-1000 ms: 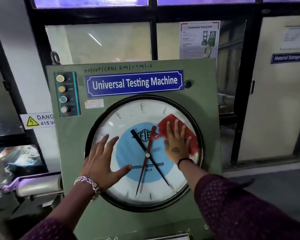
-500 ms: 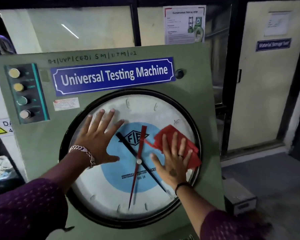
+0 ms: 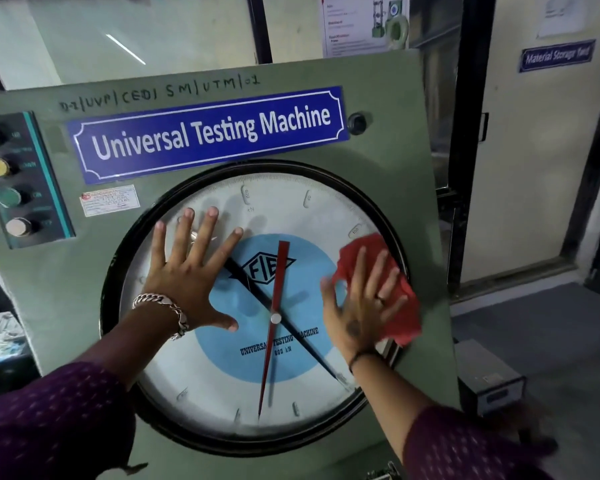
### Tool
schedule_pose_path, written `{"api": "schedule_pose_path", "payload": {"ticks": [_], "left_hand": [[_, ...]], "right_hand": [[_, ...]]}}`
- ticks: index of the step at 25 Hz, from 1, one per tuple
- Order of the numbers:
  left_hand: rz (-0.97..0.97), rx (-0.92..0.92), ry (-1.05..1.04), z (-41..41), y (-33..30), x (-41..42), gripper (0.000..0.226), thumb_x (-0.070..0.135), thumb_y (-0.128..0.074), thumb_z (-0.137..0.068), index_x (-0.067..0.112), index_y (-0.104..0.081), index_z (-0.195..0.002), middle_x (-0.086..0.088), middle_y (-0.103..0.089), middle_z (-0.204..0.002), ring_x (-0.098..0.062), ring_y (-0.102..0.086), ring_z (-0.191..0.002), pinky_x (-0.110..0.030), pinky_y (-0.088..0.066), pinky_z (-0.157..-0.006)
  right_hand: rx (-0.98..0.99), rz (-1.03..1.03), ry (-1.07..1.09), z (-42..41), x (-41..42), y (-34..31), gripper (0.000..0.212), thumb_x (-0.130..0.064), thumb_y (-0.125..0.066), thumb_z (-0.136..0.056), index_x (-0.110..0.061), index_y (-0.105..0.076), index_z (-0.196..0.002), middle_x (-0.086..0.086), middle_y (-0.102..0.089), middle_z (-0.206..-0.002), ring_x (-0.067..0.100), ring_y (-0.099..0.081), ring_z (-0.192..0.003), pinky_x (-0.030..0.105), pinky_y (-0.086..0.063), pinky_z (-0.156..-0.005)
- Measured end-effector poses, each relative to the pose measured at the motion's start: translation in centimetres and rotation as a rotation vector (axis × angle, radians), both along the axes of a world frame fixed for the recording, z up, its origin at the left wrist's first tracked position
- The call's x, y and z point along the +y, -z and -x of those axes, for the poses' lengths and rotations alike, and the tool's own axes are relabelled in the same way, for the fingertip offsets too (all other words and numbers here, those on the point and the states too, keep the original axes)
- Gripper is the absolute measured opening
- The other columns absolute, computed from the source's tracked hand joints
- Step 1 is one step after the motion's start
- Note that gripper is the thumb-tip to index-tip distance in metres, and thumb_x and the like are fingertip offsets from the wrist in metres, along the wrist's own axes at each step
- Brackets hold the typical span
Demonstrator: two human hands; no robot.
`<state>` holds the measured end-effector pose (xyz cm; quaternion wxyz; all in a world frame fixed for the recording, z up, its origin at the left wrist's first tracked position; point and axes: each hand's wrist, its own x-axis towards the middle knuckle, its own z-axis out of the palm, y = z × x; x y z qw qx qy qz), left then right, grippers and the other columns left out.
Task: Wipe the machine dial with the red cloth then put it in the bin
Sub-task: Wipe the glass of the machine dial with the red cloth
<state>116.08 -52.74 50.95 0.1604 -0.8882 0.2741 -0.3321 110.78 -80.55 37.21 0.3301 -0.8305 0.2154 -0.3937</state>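
at the left, the left hand (image 3: 187,285) lies flat on the machine dial (image 3: 222,393), fingers spread wide, palm pressed on the glass over the upper left part of the face; it holds nothing and looks to be bracing. the dial fills the middle of the green panel, its red pointer running roughly straight up and down through the hub. to the right of the hub, the right hand (image 3: 359,306) is also flat and open, fingers fanned, pinning the red cloth (image 3: 404,317) against the glass rather than gripping it. the cloth lies bunched under and beyond those fingers, at the dial's right rim, partly spilling over the black ring onto the panel. so the cloth sits at the far right edge, and the unwiped face stretches leftward from it; the right hand is the one placed to sweep it back. no bin is in view.
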Motion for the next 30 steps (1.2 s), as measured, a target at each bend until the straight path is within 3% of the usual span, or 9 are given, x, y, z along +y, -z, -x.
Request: {"api": "schedule_pose_path", "payload": {"ticks": [3, 6, 9, 12, 15, 19, 24, 27, 30], "left_hand": [[-0.002, -0.002, -0.009, 0.3, 0.1, -0.2, 0.180, 0.107, -0.071, -0.027, 0.032, -0.004, -0.177, -0.015, 0.011, -0.185, -0.053, 0.004, -0.167, -0.080, 0.003, -0.127], [0.014, 0.007, -0.014, 0.6, 0.4, -0.1, 0.179, 0.105, -0.073, -0.030, 0.034, -0.002, -0.177, -0.013, 0.012, -0.185, -0.051, 0.007, -0.167, -0.080, 0.003, -0.127], [0.037, 0.018, -0.023, 0.8, 0.8, 0.1, 0.177, 0.105, -0.073, -0.031, 0.035, 0.000, -0.177, -0.011, 0.012, -0.185, -0.050, 0.008, -0.167, -0.079, 0.006, -0.127], [0.061, 0.006, -0.031, 0.6, 0.8, 0.0, 0.178, 0.107, -0.070, -0.029, 0.037, 0.001, -0.176, -0.009, 0.013, -0.185, -0.047, 0.012, -0.168, -0.077, 0.011, -0.127], [0.095, -0.001, -0.045, 0.8, 1.4, 0.5, 0.178, 0.107, -0.070, -0.027, 0.038, -0.003, -0.177, -0.007, 0.011, -0.186, -0.046, 0.011, -0.168, -0.074, 0.013, -0.128], [0.245, 0.063, -0.070, 1.7, 3.3, 1.0, 0.173, 0.106, -0.070, -0.032, 0.040, 0.000, -0.176, -0.005, 0.016, -0.185, -0.043, 0.022, -0.166, -0.074, 0.013, -0.128], [0.368, 0.085, -0.093, 2.2, 5.0, 0.5, 0.175, 0.106, -0.068, -0.031, 0.038, 0.001, -0.176, -0.006, 0.021, -0.183, -0.049, 0.018, -0.166, -0.074, 0.014, -0.128], [0.427, 0.080, -0.106, 2.2, 5.9, 0.3, 0.175, 0.108, -0.064, -0.031, 0.035, 0.000, -0.177, -0.007, 0.018, -0.184, -0.047, 0.018, -0.167, -0.072, 0.013, -0.129], [0.502, 0.086, -0.124, 2.5, 6.9, 0.4, 0.175, 0.108, -0.065, -0.031, 0.036, 0.001, -0.177, -0.007, 0.016, -0.185, -0.045, 0.022, -0.166, -0.069, 0.017, -0.129]], "right_hand": [[-0.039, 0.163, -0.026, -2.4, 2.0, -4.8, 0.097, -0.094, -0.016, -0.098, -0.042, -0.007, -0.179, 0.000, 0.005, -0.190, 0.041, 0.005, -0.174, 0.080, 0.008, -0.130], [-0.018, 0.532, -0.166, 1.2, 1.9, 3.1, 0.093, -0.090, -0.029, -0.100, -0.045, -0.007, -0.178, -0.004, 0.006, -0.189, 0.039, 0.007, -0.174, 0.082, 0.003, -0.130], [0.140, 0.238, -0.169, 3.1, 0.2, 6.3, 0.092, -0.091, -0.027, -0.097, -0.051, 0.008, -0.172, -0.010, 0.030, -0.182, 0.033, 0.028, -0.170, 0.083, 0.001, -0.128], [0.041, 0.061, -0.077, -0.8, 0.9, -1.5, 0.101, -0.100, -0.013, -0.091, -0.048, 0.014, -0.173, -0.004, 0.032, -0.183, 0.038, 0.027, -0.170, 0.084, 0.010, -0.127], [-0.033, 0.453, -0.173, -2.8, 1.6, -5.5, 0.101, -0.097, -0.022, -0.094, -0.045, -0.002, -0.178, -0.001, 0.011, -0.190, 0.043, 0.010, -0.174, 0.077, 0.020, -0.126], [-0.031, 0.954, -0.323, 0.1, -3.6, -0.7, 0.088, -0.090, -0.027, -0.101, -0.048, -0.015, -0.176, -0.001, -0.008, -0.189, 0.042, -0.004, -0.174, 0.090, -0.014, -0.122], [-0.049, 0.504, -0.099, -3.2, -0.8, -7.6, 0.095, -0.084, -0.038, -0.097, -0.038, -0.019, -0.178, 0.005, -0.007, -0.190, 0.045, -0.005, -0.173, 0.084, 0.001, -0.126], [-0.127, 0.832, -0.252, -4.6, 1.6, -9.9, 0.090, -0.085, -0.038, -0.099, -0.047, -0.017, -0.177, -0.006, -0.004, -0.190, 0.038, -0.003, -0.175, 0.075, 0.011, -0.130], [-0.128, 1.209, -0.391, -2.8, -2.6, -5.8, 0.084, -0.087, -0.036, -0.101, -0.049, -0.025, -0.175, -0.008, -0.012, -0.190, 0.033, -0.005, -0.176, 0.083, -0.014, -0.127]]}}
